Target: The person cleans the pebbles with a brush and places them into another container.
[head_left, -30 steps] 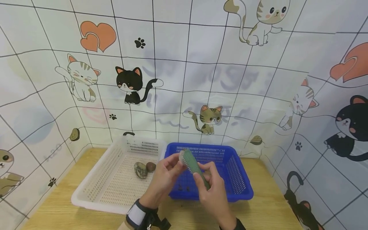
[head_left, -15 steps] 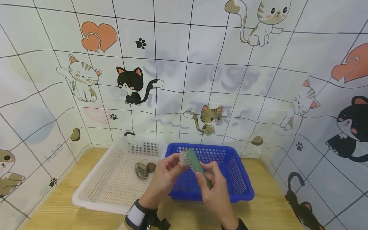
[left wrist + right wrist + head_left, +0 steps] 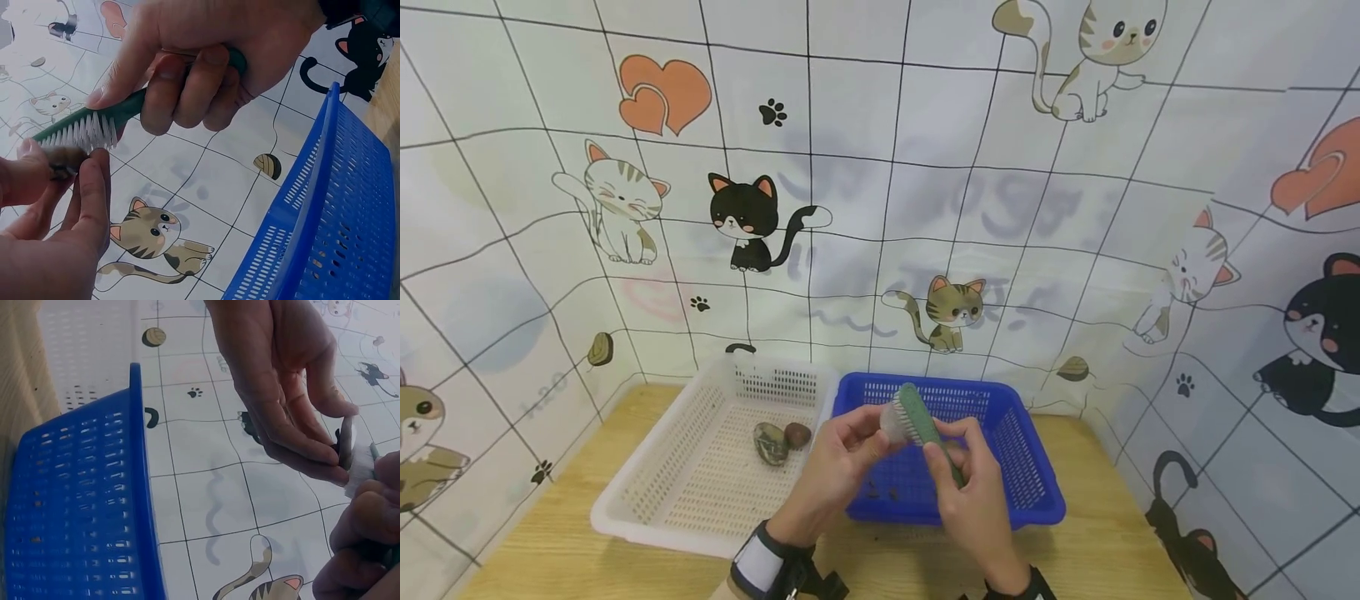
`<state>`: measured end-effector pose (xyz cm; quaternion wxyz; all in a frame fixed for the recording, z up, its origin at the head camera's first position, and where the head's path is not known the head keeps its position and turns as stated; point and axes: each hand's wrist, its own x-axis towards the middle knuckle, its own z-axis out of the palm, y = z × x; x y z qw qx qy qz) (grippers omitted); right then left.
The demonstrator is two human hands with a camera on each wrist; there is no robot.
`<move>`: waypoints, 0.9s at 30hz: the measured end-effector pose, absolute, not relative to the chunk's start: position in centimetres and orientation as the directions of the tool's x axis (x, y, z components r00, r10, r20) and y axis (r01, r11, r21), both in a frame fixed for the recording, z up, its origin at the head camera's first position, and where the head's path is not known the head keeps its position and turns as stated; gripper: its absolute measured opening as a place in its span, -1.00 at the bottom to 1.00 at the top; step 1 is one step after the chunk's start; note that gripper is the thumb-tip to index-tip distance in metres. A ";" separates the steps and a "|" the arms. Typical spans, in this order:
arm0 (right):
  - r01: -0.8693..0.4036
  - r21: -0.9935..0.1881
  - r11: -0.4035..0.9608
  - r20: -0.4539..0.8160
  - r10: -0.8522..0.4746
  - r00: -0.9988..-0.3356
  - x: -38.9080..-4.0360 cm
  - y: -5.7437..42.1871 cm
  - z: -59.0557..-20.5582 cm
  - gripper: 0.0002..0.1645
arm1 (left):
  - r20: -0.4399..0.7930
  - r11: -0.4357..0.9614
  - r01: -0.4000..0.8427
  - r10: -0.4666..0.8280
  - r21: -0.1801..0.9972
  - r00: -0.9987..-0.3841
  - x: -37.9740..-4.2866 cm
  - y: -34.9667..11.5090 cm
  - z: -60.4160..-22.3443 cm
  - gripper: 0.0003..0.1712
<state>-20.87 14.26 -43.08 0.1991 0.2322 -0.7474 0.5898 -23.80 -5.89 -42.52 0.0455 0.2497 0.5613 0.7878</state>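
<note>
In the head view my left hand [image 3: 835, 467] pinches a small pale stone [image 3: 891, 424] between thumb and fingers. My right hand [image 3: 973, 492] grips the handle of a green brush [image 3: 917, 417], its white bristles facing the stone. From the left wrist, the bristles [image 3: 84, 132] are seen touching the stone [image 3: 65, 156], which looks brownish there. The right wrist view has the stone [image 3: 346, 440] edge-on against the bristles [image 3: 360, 470]. Both hands are raised over the blue basket [image 3: 1037, 467]. Fingers cover part of the stone and most of the handle.
A white basket [image 3: 647, 533] stands left of the blue one on the wooden table [image 3: 1097, 533]. In it lie a mottled stone [image 3: 771, 444] and a reddish-brown stone [image 3: 797, 435]. Small dark pieces [image 3: 893, 493] lie in the blue basket. A cat-print sheet [image 3: 850, 208] hangs behind.
Both hands have shifted slightly to the right, with the stone and brush still held. The brush has changed its position against the stone a little. The baskets have stayed put.
</note>
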 end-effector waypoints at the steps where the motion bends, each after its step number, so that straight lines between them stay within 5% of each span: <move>1: -0.585 -0.788 0.190 0.572 -0.124 -0.811 -20.9 14.3 -43.1 -0.76 | 0.337 -0.373 0.201 0.344 0.906 -0.877 -23.8 -6.0 -42.4 -0.49; 8: -0.691 -0.694 0.201 0.668 -0.178 -0.722 -20.9 13.7 -43.5 -0.80 | 0.277 -0.265 0.194 0.324 0.944 -0.905 -23.9 -5.9 -42.5 -0.53; 19: -0.635 -0.733 0.245 0.623 -0.132 -0.771 -21.1 14.4 -43.1 -0.79 | 0.331 -0.283 0.236 0.359 0.930 -0.873 -23.8 -6.3 -42.5 -0.54; 27: -0.701 -0.678 0.220 0.670 -0.206 -0.713 -20.8 13.7 -43.1 -0.77 | 0.314 -0.322 0.201 0.350 0.925 -0.883 -24.1 -6.3 -42.5 -0.50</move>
